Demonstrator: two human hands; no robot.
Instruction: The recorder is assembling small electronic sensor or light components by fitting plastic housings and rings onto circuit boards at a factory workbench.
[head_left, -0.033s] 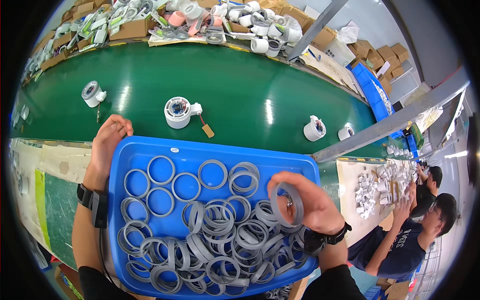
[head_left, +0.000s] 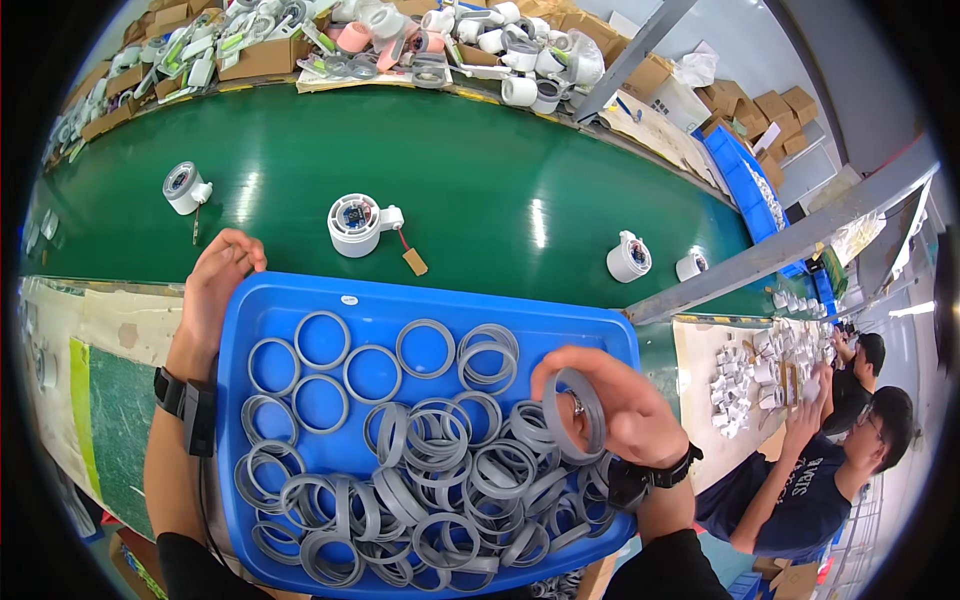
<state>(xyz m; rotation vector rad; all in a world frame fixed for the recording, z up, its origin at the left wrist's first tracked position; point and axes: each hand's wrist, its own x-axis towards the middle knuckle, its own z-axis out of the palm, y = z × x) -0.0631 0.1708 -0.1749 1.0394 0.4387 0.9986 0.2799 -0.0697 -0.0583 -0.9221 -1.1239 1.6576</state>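
Note:
My right hand holds a grey ring on edge between thumb and fingers, over the right side of a blue tray. Many more grey rings fill the tray's lower part in a heap. A few lie singly on its upper left, such as one flat ring. My left hand is at the tray's upper left corner, its fingers loosely bent and nothing seen in them. That forearm lies along the tray's left side.
Beyond the tray runs a green conveyor belt carrying white round housings, one with a tan tab on a wire. A grey metal post slants on the right. Parts heap up on the far side. Co-workers sit at the right.
The grey ring in my right hand has shifted very slightly, and that hand's fingers with it. My left hand and the tray have stayed put.

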